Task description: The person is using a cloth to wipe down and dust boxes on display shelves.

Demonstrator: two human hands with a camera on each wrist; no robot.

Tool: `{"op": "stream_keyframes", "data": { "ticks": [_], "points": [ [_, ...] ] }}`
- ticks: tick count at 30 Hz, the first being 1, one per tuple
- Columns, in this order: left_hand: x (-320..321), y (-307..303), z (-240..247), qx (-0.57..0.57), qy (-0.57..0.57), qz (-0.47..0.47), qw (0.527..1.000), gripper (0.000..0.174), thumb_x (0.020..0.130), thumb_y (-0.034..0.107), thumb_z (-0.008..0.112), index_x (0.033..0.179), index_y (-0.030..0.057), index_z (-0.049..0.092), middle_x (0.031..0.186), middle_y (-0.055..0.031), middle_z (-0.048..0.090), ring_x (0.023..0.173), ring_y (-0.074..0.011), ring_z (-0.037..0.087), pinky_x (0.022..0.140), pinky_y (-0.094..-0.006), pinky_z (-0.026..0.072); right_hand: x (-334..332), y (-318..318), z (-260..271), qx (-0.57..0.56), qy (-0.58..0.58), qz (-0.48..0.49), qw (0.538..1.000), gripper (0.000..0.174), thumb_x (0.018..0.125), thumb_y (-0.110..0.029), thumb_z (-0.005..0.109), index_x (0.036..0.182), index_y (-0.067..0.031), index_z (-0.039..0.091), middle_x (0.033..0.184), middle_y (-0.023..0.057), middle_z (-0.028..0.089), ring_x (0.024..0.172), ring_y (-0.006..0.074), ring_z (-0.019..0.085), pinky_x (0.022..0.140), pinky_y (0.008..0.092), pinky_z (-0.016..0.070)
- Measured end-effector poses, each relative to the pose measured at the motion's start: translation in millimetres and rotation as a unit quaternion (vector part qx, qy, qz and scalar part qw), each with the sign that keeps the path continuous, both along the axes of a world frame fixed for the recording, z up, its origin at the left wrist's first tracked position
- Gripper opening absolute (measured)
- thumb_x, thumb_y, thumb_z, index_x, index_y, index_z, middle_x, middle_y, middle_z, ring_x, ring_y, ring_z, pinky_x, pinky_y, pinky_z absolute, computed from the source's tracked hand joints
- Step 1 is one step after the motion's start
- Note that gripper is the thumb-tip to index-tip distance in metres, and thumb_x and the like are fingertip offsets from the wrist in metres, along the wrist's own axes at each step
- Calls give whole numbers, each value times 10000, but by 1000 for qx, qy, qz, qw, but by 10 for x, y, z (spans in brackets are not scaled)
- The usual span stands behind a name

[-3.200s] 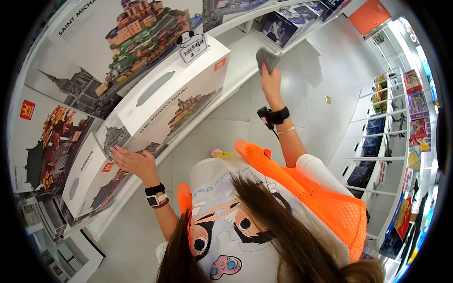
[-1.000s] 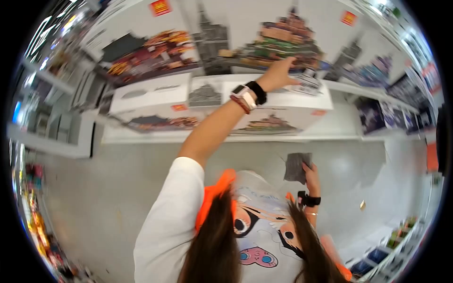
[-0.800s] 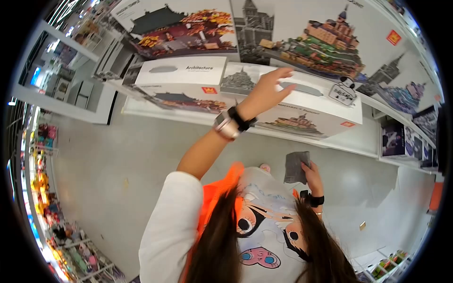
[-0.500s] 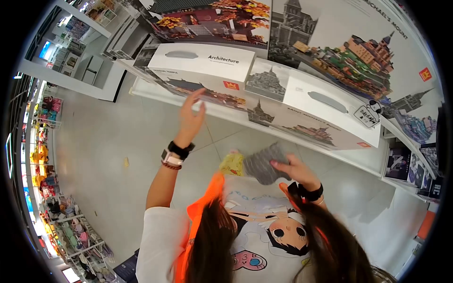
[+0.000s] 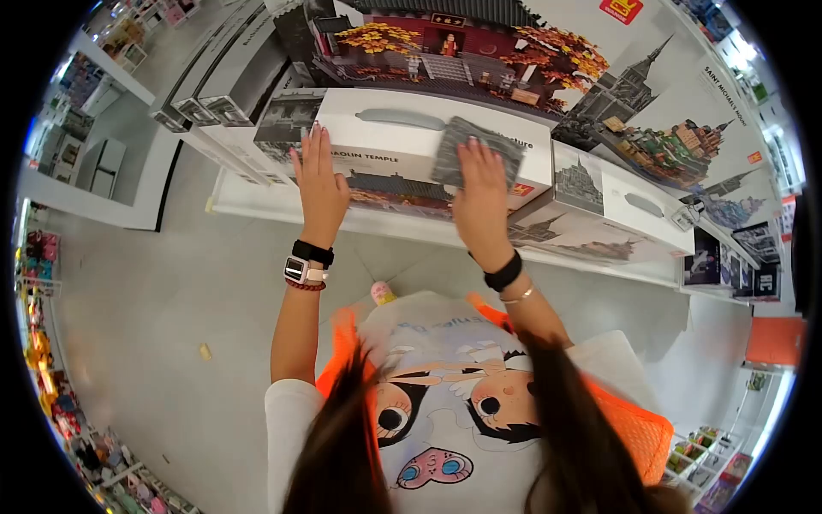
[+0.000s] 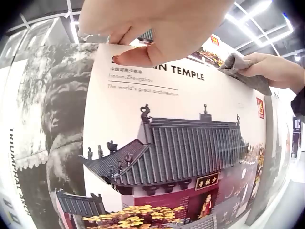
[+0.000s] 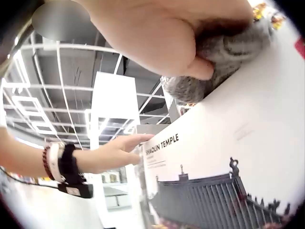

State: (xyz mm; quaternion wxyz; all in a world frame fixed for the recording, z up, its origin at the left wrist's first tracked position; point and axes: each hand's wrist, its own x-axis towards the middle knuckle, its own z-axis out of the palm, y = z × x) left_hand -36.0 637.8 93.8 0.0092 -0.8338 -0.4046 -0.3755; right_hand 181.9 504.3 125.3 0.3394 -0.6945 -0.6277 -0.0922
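Note:
A white Shaolin Temple box with a grey carry handle lies on a low shelf. My left hand rests with straight fingers at its left top edge; in the left wrist view the thumb lies against the printed front. Toward the right end of the box top, my right hand holds a grey cloth against the top. In the right wrist view, the thumb bears on the bunched grey cloth at the box edge, and the other fingers are mostly hidden.
To the right lies a Saint Michael's Mount box with a small sign on top. Large upright boxes stand behind. More boxes line the left. The white shelf edge runs along the front, above a grey floor.
The left hand has come away from the Saint Michael's Mount box to the Shaolin Temple box's left edge. The right hand has brought the cloth up from near the body onto the Shaolin box.

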Motion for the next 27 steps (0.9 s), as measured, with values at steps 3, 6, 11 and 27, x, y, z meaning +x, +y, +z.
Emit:
{"op": "stream_keyframes", "data": {
  "ticks": [3,6,11,27],
  "points": [
    [-82,107,-25,-11,22,-10,1000,733,730,-69,481,1434,25,303,1484,-140,325,1385,-343,271,1140,-535,125,-449,319,101,-16,-6,44,999,564,709,-20,603,1264,5,503,1360,207,466,1277,350,425,1111,463,278],
    [-114,152,53,-9,8,-66,998,767,703,-91,500,1435,22,304,1482,-124,337,1384,-331,281,1139,-531,125,-986,701,-78,54,-20,105,993,532,715,-32,596,1241,4,524,1310,183,510,1234,344,463,1097,455,301],
    [-127,217,-22,5,89,-6,996,819,655,-130,520,1433,15,308,1480,-123,344,1370,-286,321,1134,-543,117,-932,579,-23,40,33,78,996,541,685,23,554,1225,-9,546,1307,138,523,1223,321,473,1072,430,344],
    [-54,251,-187,26,82,13,996,636,770,-63,451,1394,-49,330,1431,-171,373,1338,-315,350,1130,-554,138,-242,1112,-192,126,-50,0,991,484,752,-23,515,1228,63,494,1231,249,531,1156,411,479,1009,489,347]
  ]
}}
